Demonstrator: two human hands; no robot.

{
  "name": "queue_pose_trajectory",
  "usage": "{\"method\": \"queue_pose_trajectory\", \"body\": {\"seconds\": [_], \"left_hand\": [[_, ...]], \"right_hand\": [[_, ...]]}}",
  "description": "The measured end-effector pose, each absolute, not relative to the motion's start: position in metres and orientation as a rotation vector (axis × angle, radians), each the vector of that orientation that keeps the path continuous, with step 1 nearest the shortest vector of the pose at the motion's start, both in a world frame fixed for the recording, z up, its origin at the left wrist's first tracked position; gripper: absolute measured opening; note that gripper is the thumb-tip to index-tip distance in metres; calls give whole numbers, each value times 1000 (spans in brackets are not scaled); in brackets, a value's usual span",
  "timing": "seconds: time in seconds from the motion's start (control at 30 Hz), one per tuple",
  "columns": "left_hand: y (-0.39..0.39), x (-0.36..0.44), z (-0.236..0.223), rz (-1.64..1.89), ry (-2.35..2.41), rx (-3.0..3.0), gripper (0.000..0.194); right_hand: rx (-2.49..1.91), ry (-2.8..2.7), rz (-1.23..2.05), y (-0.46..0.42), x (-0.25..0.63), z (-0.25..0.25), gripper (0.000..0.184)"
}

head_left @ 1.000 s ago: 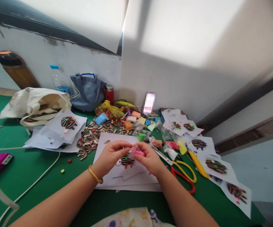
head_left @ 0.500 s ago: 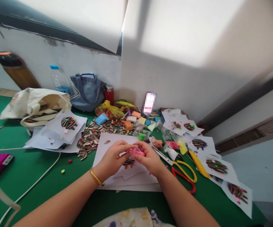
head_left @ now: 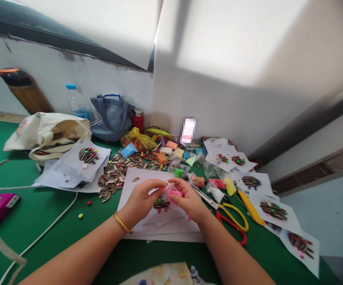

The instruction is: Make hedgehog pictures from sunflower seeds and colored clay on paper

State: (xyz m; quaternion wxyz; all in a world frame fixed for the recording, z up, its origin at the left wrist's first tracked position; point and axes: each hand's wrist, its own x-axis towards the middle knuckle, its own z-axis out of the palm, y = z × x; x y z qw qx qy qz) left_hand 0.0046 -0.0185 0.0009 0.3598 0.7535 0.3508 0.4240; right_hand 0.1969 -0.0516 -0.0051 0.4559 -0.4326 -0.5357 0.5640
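Over the white paper (head_left: 130,186) in front of me, both my hands meet at a small clear plastic bag of pink modelling clay (head_left: 176,193). My right hand (head_left: 189,198) grips the bag between thumb and fingers. The thumb and fingers of my left hand (head_left: 143,196) are bent together at the bag's left edge; their tips are partly hidden. Beneath them, a sunflower-seed figure (head_left: 161,204) with a green dot and orange feet shows on the paper. A single seed (head_left: 135,179) lies near the sheet's upper left.
Scissors (head_left: 232,217) and a yellow cutter (head_left: 251,208) lie to the right, beside sheets with seed figures (head_left: 274,210). Behind are loose sunflower seeds (head_left: 115,172), clay packets (head_left: 162,158) and a phone (head_left: 188,130). Bags (head_left: 110,118) and bottles stand at the back left.
My left fingers have shifted slightly left, uncovering more of the bag and the green dot on the seed figure. The whole view has moved a little.
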Motion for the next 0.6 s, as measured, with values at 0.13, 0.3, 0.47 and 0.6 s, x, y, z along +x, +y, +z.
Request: {"method": "queue_pose_trajectory", "body": {"seconds": [0.13,0.3,0.47,0.6], "left_hand": [[-20,6,2,1058,865,2022,19],[-16,6,2,1184,975,1771,13],[-13,7,6,1164,890,1253,29],[-12,8,11,1081,850,1052,30]], "right_hand": [[-1067,-1344,1370,-52,196,-5,46],[-1117,-1315,1326,-49,200,-6,45],[-1146,-1234,1252,-42,209,-9,31],[-1350,-1435,965,-36,224,-10,17]]}}
